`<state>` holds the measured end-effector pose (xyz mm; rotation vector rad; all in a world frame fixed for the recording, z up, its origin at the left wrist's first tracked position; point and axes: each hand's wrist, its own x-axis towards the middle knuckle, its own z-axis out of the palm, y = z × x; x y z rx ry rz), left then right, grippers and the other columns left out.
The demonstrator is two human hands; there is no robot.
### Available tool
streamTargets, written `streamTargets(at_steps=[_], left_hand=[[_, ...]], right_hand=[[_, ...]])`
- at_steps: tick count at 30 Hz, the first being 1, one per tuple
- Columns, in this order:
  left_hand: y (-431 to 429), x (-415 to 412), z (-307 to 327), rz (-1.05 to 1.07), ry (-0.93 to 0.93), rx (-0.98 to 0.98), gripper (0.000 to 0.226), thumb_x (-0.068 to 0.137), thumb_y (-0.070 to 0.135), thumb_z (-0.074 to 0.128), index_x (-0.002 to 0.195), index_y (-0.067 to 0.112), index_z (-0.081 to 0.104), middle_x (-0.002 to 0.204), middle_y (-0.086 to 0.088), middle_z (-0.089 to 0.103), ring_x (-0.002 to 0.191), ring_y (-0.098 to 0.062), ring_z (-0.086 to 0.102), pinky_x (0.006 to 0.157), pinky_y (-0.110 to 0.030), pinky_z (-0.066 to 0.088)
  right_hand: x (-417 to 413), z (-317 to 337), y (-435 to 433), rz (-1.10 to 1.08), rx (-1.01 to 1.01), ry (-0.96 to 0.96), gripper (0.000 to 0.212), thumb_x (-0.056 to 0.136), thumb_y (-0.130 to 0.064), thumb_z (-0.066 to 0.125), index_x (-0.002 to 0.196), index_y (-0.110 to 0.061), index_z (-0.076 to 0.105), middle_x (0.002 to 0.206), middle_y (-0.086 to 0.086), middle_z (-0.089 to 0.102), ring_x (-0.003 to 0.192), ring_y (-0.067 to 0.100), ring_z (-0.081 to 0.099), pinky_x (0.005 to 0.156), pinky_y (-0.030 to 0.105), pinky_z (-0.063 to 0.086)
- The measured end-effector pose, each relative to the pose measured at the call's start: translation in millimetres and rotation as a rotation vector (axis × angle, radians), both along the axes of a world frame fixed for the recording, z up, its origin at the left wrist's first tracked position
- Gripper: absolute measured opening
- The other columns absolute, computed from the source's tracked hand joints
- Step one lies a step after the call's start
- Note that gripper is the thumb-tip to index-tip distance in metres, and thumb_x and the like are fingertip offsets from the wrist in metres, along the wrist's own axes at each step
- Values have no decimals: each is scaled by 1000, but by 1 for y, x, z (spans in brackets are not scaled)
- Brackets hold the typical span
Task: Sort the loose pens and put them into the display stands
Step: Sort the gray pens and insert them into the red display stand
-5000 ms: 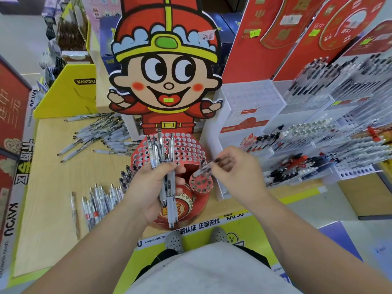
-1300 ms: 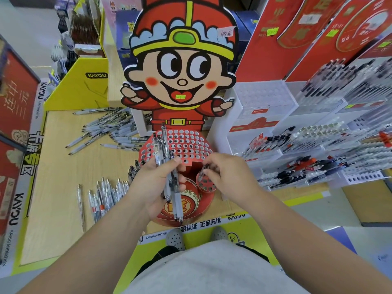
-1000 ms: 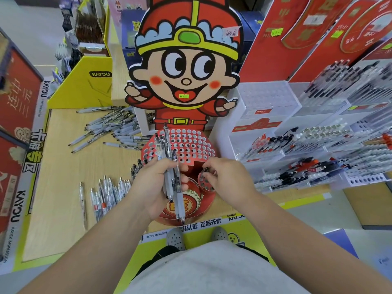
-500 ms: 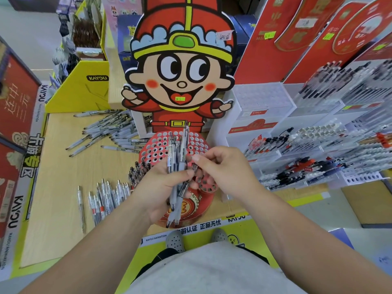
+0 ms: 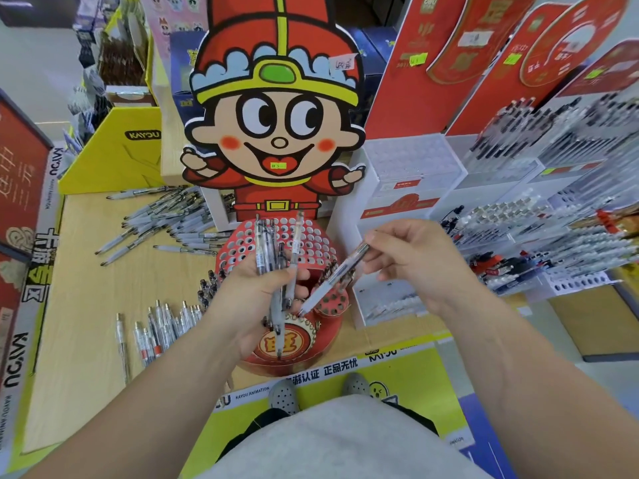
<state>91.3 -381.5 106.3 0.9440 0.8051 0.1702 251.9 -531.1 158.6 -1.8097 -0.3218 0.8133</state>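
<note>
My left hand (image 5: 247, 302) grips a bundle of several clear pens (image 5: 273, 257), held upright over the red display stand (image 5: 311, 243) with its rows of round holes. My right hand (image 5: 411, 261) pinches a single pen (image 5: 332, 278) by its upper end, slanted with the tip pointing down-left toward the bundle, above the stand's small lower holed tier (image 5: 333, 302). The cartoon figure board (image 5: 276, 133) rises behind the stand.
Loose pens lie on the wooden table: a scattered heap (image 5: 162, 219) at the back left and a row (image 5: 159, 326) at the front left. White tiered racks full of pens (image 5: 539, 229) stand on the right. A yellow box (image 5: 117, 157) stands behind.
My right hand left the small lower tier, came up to the bundle and has drawn one pen out to the right. My left hand kept the bundle over the stand.
</note>
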Motion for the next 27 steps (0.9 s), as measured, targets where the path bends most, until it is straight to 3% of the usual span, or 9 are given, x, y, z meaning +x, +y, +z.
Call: streamTargets(at_steps=[5, 8, 10, 17, 21, 27], left_hand=[[2, 0, -1, 22, -9, 19, 16, 99, 3, 59, 112, 11, 61, 91, -12, 75, 70, -22, 66, 63, -36, 54], [1, 2, -2, 17, 0, 14, 16, 98, 2, 59, 113, 8, 62, 90, -11, 75, 68, -20, 67, 61, -34, 56], [0, 2, -3, 12, 7, 5, 20, 98, 1, 58, 118, 5, 60, 91, -13, 75, 66, -20, 67, 59, -33, 56], [2, 1, -6, 11, 19, 2, 25, 99, 0, 57, 123, 4, 59, 98, -17, 74, 68, -21, 66, 59, -33, 54], [1, 1, -7, 19, 29, 0, 21, 98, 1, 58, 119, 5, 60, 99, -17, 75, 69, -21, 66, 59, -34, 54], [-1, -1, -9, 4, 32, 9, 17, 98, 1, 59, 114, 4, 63, 102, -19, 75, 70, -21, 67, 62, -35, 56]], right_hand=[[19, -6, -18, -91, 14, -185, 11, 93, -10, 68, 84, -3, 70, 66, 9, 70, 62, 21, 69, 52, 24, 52], [16, -21, -18, -29, -85, -360, 9, 92, -10, 70, 83, -9, 71, 69, 10, 71, 64, 20, 71, 57, 33, 57], [11, -35, -17, 49, -160, -485, 10, 90, -14, 72, 80, -16, 71, 66, 2, 69, 66, 19, 71, 63, 37, 59], [-14, -62, -16, 264, -173, -748, 2, 89, -20, 74, 87, -18, 74, 69, -17, 63, 66, 3, 62, 66, 29, 55], [-17, -69, -17, 319, -218, -805, 7, 90, -24, 73, 92, -17, 74, 79, -5, 70, 72, 12, 65, 69, 37, 56], [-16, -73, -12, 326, -240, -808, 7, 88, -25, 74, 89, -19, 74, 78, -4, 71, 71, 13, 65, 68, 38, 56]])
